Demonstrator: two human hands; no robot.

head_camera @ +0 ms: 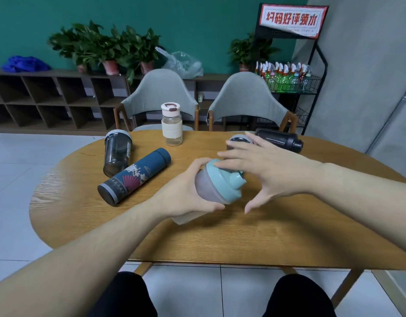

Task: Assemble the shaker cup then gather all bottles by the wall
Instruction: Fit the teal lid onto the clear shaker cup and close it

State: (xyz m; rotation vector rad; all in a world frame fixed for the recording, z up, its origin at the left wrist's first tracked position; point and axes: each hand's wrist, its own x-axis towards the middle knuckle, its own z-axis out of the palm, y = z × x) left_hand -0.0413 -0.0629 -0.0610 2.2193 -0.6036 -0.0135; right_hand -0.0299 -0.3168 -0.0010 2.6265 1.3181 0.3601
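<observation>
Head view: left hand (pixel 186 191) fingers grip shaker cup (pixel 217 181), right hand (pixel 266 170) fingers spread; four other bottles

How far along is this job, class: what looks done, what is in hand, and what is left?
Done: the teal lid already sits on the frosted shaker cup. In hand: the left hand grips the cup while the right hand is open around the lid, perhaps tightening it. Left: the bottles lie scattered across the table: blue flask, smoky shaker, clear bottle, black shaker. None is gathered yet.
</observation>
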